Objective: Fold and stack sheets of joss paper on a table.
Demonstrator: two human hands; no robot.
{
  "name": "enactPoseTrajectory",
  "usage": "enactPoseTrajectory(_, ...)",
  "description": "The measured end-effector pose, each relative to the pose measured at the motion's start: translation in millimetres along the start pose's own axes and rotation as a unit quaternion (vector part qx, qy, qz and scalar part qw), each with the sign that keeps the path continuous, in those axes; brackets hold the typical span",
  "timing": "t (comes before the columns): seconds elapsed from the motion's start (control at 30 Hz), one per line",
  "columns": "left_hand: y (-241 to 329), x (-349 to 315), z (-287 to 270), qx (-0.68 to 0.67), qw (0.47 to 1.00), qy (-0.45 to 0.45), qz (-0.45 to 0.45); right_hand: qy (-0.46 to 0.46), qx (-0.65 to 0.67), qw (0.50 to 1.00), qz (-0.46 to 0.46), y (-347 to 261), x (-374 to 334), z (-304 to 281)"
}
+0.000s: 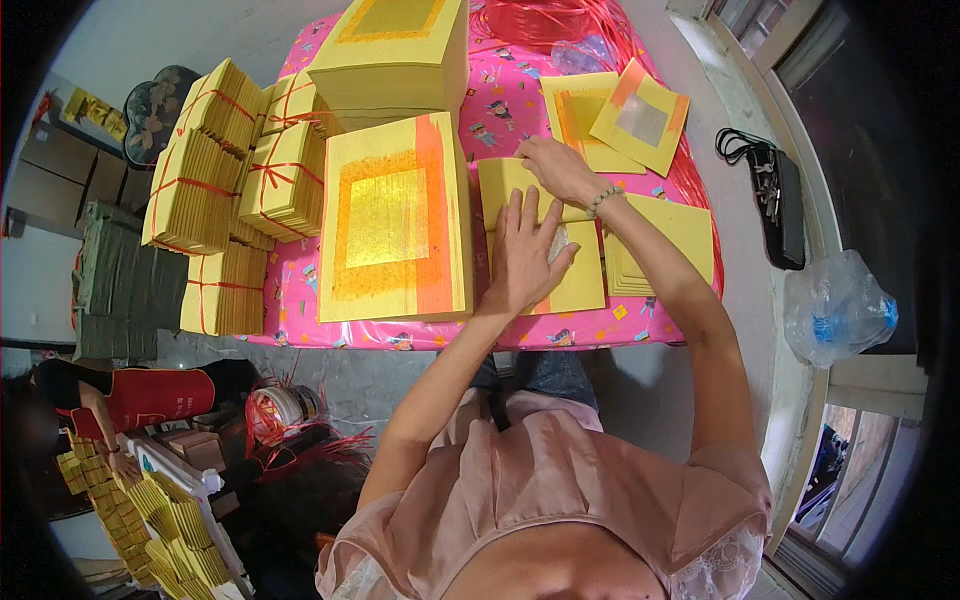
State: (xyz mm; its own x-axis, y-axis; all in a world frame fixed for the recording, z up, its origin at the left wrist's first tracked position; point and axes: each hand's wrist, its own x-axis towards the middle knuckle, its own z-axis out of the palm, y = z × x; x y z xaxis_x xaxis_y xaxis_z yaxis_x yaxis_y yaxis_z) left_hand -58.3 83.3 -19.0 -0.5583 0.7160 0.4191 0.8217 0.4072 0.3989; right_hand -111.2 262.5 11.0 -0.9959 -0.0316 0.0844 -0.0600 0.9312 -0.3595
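A yellow paper sheet (587,283) lies on the pink patterned tablecloth, its far part (497,182) raised or folded over. My left hand (525,255) rests flat on it with fingers spread, partly covering a silver patch. At the far edge of this paper, my right hand (562,172) has its fingers bent and close together, apparently gripping the edge; the fingertips are partly hidden. A bracelet circles my right wrist. Just left of my hands stands a thick stack of yellow paper (395,215) with a gold square and orange border on top.
Bundles of yellow paper (200,190) tied with red string pile up at the left. A tall yellow stack (400,70) stands behind. Loose sheets (640,120) and a small pile (665,240) lie right. A black pouch (780,205) and plastic bag (840,308) sit on the ledge. Another person (150,395) works lower left.
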Motion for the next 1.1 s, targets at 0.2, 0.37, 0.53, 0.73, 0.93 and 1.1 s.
enactPoseTrajectory(0.2,0,1,1,0.003,1.0,0.004,-0.003,0.019,-0.012,1.0,-0.012,4,0,3)
enactPoseTrajectory(0.37,1,0,1,0.001,1.0,0.006,-0.003,0.032,-0.007,0.999,-0.013,-1,-4,1)
enactPoseTrajectory(0.53,1,-2,5,-0.012,1.0,-0.013,-0.007,0.116,-0.109,0.987,-0.029,-17,-55,-5)
enactPoseTrajectory(0.73,-2,-4,0,-0.005,1.0,-0.013,-0.002,-0.004,-0.208,0.978,0.034,-58,-125,-16)
enactPoseTrajectory(0.93,-3,0,2,-0.002,1.0,-0.01,0.005,0.097,-0.275,0.957,0.014,-57,-141,10)
enactPoseTrajectory(1.1,-5,-1,3,0.02,1.0,-0.006,0.014,0.047,-0.274,0.96,0.037,-57,-143,23)
